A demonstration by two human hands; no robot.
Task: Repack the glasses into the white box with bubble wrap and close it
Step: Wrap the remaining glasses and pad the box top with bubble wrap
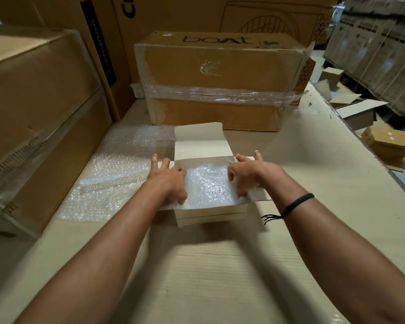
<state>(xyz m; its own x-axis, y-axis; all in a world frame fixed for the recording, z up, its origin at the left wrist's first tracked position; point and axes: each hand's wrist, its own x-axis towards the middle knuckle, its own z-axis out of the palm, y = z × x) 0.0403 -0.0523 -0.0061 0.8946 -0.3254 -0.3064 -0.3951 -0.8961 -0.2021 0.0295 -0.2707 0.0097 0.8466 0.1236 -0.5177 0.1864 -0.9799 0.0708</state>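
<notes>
Both forearms (108, 249) reach across the tabletop (220, 277) to the white box (211, 216), which sits open mid-table. Left hand (167, 181) and right hand (251, 175) lie flat, fingers (154, 161) spread, pressing the side flaps (258, 195) and bubble wrap (208, 185) down, gripping nothing. Glasses aren't visible, probably under the wrap. I'd tuck the edges in, then fold the lid flap (202, 141) over. Loose wrap sheet (117, 164) on the left, boAt carton (220, 66) behind; neither blocks.
</notes>
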